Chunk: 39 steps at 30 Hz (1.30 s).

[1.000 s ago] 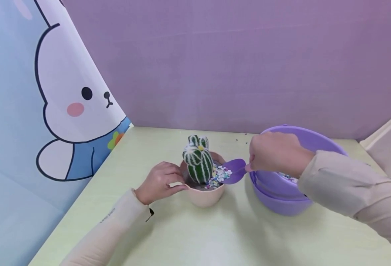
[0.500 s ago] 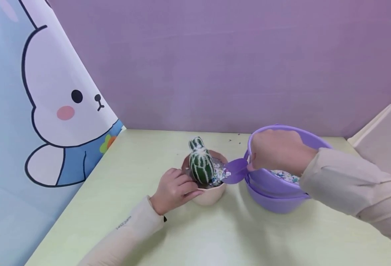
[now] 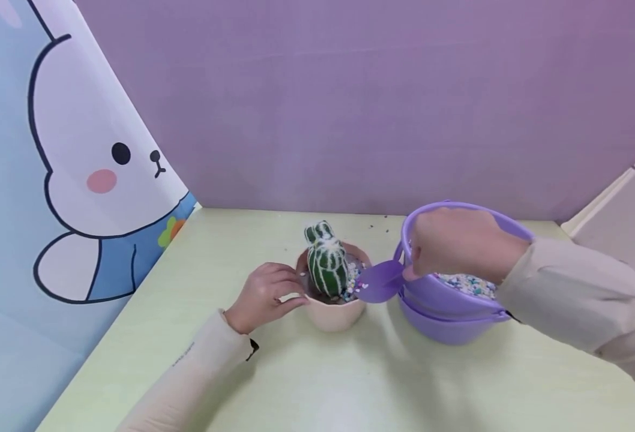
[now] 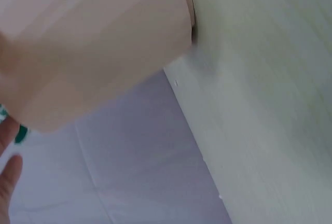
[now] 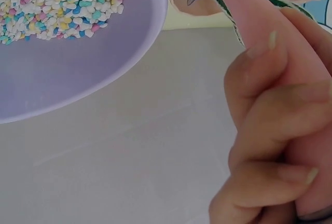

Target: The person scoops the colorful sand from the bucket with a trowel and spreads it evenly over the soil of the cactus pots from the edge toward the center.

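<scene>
Two hands meet over one pot (image 3: pixel 332 318), and what matters most here is where the scoop (image 3: pixel 378 282) lies from the right fingers. Its purple blade reaches out to their left, the long axis running roughly level across the view and dipping slightly toward the pot, with the tip over the rim on the right-hand side. Whether blade and rim touch, I cannot tell.

The right hand (image 3: pixel 455 247) grips the scoop. The left hand (image 3: pixel 266 298) holds the pot's rim from the opposite side, thumb outside, the other fingers over the edge. The cactus (image 3: pixel 327 269) leans a little between the left fingers and the blade. A patch of coloured stones (image 3: pixel 352 277) lies by its base, on the blade's side and away from the left fingers. The purple bucket (image 3: pixel 452 333) stands below and beside the right hand, farther from the left one.

The head view mostly hides the right-hand grip behind the knuckles; the right wrist view shows the fingers curled around a pink handle (image 5: pixel 254 11), with the bucket's pebbles (image 5: pixel 67 6) off to one side. The left wrist view shows the pot's smooth outer wall and two fingertips beside its rim, but no scoop.
</scene>
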### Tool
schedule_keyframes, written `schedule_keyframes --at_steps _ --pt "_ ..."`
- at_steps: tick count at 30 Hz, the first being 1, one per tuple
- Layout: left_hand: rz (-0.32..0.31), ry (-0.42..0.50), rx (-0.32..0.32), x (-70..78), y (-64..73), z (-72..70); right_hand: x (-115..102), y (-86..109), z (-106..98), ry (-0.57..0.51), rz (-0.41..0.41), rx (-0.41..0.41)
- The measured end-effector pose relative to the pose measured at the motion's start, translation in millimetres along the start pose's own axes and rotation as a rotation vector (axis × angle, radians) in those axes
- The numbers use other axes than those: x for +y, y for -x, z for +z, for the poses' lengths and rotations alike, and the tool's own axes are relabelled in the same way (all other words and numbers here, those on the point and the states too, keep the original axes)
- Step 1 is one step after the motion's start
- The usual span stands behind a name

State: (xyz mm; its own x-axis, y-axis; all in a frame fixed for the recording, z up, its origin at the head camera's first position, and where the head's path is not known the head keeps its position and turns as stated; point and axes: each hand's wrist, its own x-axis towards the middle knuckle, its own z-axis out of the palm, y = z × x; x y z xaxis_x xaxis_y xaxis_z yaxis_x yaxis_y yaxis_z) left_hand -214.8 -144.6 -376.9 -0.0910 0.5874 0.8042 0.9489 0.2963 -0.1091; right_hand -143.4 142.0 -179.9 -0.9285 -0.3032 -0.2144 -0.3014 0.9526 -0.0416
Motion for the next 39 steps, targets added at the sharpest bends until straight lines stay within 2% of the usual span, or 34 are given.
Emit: schedule_keyframes --at_steps 5,10,13,15,21,25,29,33,39 --pt "0.026 -0.163 0.076 13.1 -7.8 13.0 3.3 2.8 0.5 0.006 -0.010 0.028" --pt "0.011 -0.273 0.102 25.1 -14.4 26.6 7.2 6.3 1.3 -0.021 -0.005 0.052" --pt "0.002 -0.284 0.113 29.7 -17.9 29.5 13.5 10.6 2.1 -0.036 0.020 0.076" --pt "0.018 -0.275 0.133 31.3 -22.0 30.3 22.8 13.7 5.1 -0.048 0.043 0.111" --pt "0.128 -0.230 0.194 40.6 -45.3 35.4 61.0 25.6 16.9 -0.046 0.124 0.234" --pt "0.197 -0.222 0.174 48.2 -65.2 41.4 84.6 32.4 23.9 -0.027 0.168 0.314" --pt "0.218 -0.201 0.126 53.0 -83.6 48.0 104.0 39.6 32.8 -0.041 0.157 0.417" --pt "0.195 -0.180 0.080 56.1 -98.7 57.1 119.5 45.7 40.7 -0.045 0.138 0.468" --pt "0.138 -0.172 0.013 57.2 -112.0 70.6 140.8 49.6 48.1 0.031 0.130 0.475"
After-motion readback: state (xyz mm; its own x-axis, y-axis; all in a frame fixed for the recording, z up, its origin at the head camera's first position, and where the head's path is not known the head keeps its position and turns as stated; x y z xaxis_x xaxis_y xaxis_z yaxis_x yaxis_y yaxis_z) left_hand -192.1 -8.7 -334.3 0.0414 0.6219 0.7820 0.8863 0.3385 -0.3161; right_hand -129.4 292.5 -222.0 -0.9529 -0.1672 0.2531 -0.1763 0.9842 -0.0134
